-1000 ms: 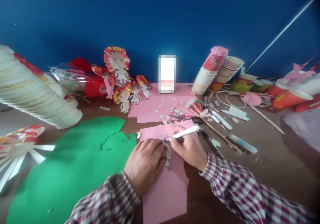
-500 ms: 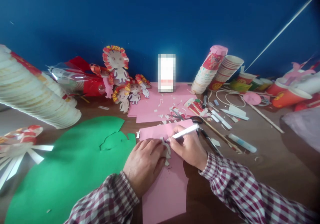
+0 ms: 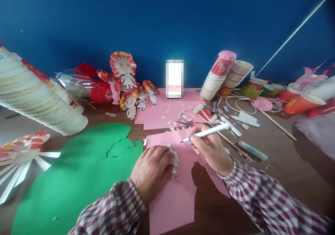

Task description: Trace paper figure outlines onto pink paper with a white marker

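A pink sheet of paper (image 3: pixel 171 207) lies in front of me with a small white paper cutout (image 3: pixel 174 161) on top. My left hand (image 3: pixel 151 167) rests flat over the cutout, covering its left part and pressing it to the sheet. Short dark marks show on the pink paper just below the cutout. Pinched in my right hand (image 3: pixel 211 153) is a white marker (image 3: pixel 209 131), its purple tip pointing left. The tip hovers over the upper part of the sheet, to the right of the cutout and apart from it.
Green paper (image 3: pixel 78 179) lies at left, beside leaning stacked paper cups (image 3: pixel 47 98). Paper lion figures (image 3: pixel 123 69) stand behind. Paper scraps, scissors (image 3: pixel 184 123), a glue tube (image 3: pixel 253 150) and sticks lie at right. A pixelated bright rectangle (image 3: pixel 174 78) stands by the blue wall.
My right hand has lifted the marker off the cutout's edge and moved right with it. My left hand stays on the cutout. The view has shifted slightly.
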`<state>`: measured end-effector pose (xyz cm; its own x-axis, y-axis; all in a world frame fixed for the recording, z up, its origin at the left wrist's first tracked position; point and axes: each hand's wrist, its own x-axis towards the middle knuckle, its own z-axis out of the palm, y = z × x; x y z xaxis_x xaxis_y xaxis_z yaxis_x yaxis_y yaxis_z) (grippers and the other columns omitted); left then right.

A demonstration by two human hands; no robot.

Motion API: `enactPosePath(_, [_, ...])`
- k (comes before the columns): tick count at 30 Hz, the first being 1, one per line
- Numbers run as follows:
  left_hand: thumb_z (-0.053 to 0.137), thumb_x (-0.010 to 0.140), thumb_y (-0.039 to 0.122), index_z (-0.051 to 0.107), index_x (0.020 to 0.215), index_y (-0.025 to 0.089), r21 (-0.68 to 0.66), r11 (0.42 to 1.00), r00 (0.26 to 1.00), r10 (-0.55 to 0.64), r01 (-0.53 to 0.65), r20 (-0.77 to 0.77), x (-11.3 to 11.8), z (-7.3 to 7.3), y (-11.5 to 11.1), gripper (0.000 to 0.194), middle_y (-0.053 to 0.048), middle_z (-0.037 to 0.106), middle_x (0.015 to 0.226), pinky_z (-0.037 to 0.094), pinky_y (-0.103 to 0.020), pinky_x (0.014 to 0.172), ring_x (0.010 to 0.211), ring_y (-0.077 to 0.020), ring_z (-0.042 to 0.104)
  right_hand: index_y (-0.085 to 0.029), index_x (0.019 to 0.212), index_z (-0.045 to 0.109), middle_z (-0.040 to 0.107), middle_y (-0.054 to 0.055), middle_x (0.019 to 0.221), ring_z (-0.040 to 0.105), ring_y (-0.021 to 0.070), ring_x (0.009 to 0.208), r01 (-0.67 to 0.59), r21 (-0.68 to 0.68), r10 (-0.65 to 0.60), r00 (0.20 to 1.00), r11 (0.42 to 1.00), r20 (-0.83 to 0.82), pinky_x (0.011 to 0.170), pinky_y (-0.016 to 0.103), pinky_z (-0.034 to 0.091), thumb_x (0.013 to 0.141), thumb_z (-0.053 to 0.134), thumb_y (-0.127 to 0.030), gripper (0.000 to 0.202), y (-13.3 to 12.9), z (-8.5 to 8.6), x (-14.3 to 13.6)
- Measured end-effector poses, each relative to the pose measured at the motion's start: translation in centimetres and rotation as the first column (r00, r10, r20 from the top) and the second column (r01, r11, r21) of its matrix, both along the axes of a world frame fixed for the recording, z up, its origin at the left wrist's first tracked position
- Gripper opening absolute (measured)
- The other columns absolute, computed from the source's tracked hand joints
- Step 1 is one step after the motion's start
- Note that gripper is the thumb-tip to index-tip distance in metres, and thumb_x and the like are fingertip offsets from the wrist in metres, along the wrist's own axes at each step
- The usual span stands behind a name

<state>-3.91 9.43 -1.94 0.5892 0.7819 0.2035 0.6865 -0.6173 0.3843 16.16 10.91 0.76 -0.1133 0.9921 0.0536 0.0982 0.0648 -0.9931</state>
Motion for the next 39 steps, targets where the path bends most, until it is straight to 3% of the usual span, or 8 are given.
enactPosePath(4, [0.051, 0.082, 0.02, 0.058, 0.102, 0.025, -0.014, 1.0, 1.0, -0.012, 0.012, -0.004, 0.1, 0.3, 0.0, 0.022, -0.004, 0.057, 0.11, 0.044, -0.042, 0.087, 0.101, -0.022, 0.052, -0.02, 0.084, 0.048, 0.048, -0.004, 0.063, 0.043, 0.0079, 0.051, -0.023, 0.054, 0.015, 0.99, 0.998, 0.141, 0.047, 0.02, 0.036, 0.087, 0.051, -0.029, 0.01, -0.9, 0.5, 0.1])
enactPosePath(11, [0.047, 0.086, 0.023, 0.059, 0.104, 0.024, 0.05, 0.999, 0.999, -0.021, 0.022, -0.029, -0.1, 0.4, -0.1, 0.021, -0.006, 0.056, 0.112, 0.045, -0.042, 0.086, 0.101, -0.0216, 0.052, -0.018, 0.077, 0.052, 0.053, -0.002, 0.062, 0.047, 0.0099, 0.052, -0.031, 0.145, -0.028, 0.919, 0.989, 0.392, 0.049, 0.022, 0.04, 0.084, 0.053, -0.026, 0.011, -0.5, -1.7, -0.5])
enactPosePath(20, [0.047, 0.087, 0.024, 0.059, 0.104, 0.026, 0.026, 1.0, 0.999, -0.015, 0.015, -0.03, 0.0, 0.3, 0.0, 0.021, -0.005, 0.056, 0.112, 0.045, -0.042, 0.086, 0.101, -0.0217, 0.052, -0.018, 0.078, 0.055, 0.056, -0.002, 0.063, 0.05, 0.0111, 0.054, -0.091, 0.166, -0.002, 0.87, 0.982, 0.492, 0.054, 0.023, 0.042, 0.084, 0.054, -0.024, 0.008, -0.4, -1.5, -0.6])
enactPosePath(39, [0.043, 0.089, 0.028, 0.057, 0.106, 0.025, 0.017, 1.0, 0.999, -0.017, 0.017, -0.029, -0.1, -0.2, 0.0, 0.022, -0.005, 0.054, 0.113, 0.042, -0.044, 0.087, 0.103, -0.0226, 0.049, -0.018, 0.078, 0.054, 0.059, 0.0, 0.068, 0.055, 0.0128, 0.061, -0.126, 0.155, 0.03, 0.86, 0.98, 0.509, 0.058, 0.024, 0.043, 0.083, 0.053, -0.02, 0.006, -0.4, -1.6, -0.4])
